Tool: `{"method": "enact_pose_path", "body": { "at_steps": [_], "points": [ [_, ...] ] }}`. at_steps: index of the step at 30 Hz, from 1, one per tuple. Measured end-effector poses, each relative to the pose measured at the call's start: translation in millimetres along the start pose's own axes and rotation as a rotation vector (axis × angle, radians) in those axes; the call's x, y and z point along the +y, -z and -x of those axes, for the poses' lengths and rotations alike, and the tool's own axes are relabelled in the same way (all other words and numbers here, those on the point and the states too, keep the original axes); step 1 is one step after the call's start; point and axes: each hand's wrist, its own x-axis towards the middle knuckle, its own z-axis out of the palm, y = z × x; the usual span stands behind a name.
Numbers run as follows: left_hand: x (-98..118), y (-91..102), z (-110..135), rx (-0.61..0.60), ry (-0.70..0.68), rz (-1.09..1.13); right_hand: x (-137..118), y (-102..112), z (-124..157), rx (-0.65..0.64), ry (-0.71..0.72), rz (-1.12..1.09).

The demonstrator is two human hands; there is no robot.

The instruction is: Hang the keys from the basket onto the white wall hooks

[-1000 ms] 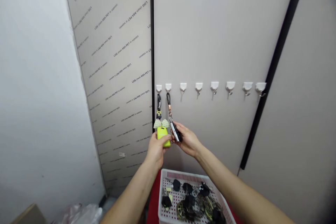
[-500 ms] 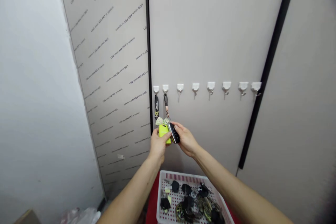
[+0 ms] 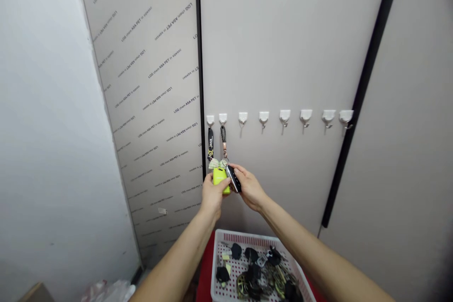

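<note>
Grip: left hand (image 3: 212, 197) yellow tag (image 3: 219, 180), right hand (image 3: 249, 189) black fob (image 3: 234, 179); panel (image 3: 155, 104) "ASA PET".

The left hand (image 3: 212, 197) had risen slightly, lifting the lime-green tag (image 3: 220, 180) with it. The right hand (image 3: 249, 188) had moved left, bringing the black key fob (image 3: 233, 178) along. The white wall hooks (image 3: 285, 115) sat slightly further left in view.

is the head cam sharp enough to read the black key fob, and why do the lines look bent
In the head view, the black key fob is too small for its markings to be read; wide-angle distortion makes the dark vertical trim strip lean; light is soft, without strong glare; the right corners darken.
</note>
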Motion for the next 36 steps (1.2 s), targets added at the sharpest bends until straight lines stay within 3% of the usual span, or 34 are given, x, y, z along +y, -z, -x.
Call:
{"method": "enact_pose_path", "body": {
  "at_steps": [12,21,28,31,36],
  "points": [
    [-1,-2.5,-4,-0.021,-0.032,0.025,3,-1,-6,0.044,0.139,0.124],
    [-1,5.0,-1,-0.072,0.081,0.161,10,-1,-6,-0.003,0.027,-0.034],
    [-10,14.9,-9,-0.023,0.084,0.069,4,-2,-2,0.087,-0.076,-0.01],
    [-13,17.2,-11,-0.063,0.099,0.046,-6,-3,2,0.053,-0.088,0.053],
    [-13,15.1,-11,-0.183,0.207,0.255,-16,2,1,-0.012,-0.087,0.035]
  ]
}}
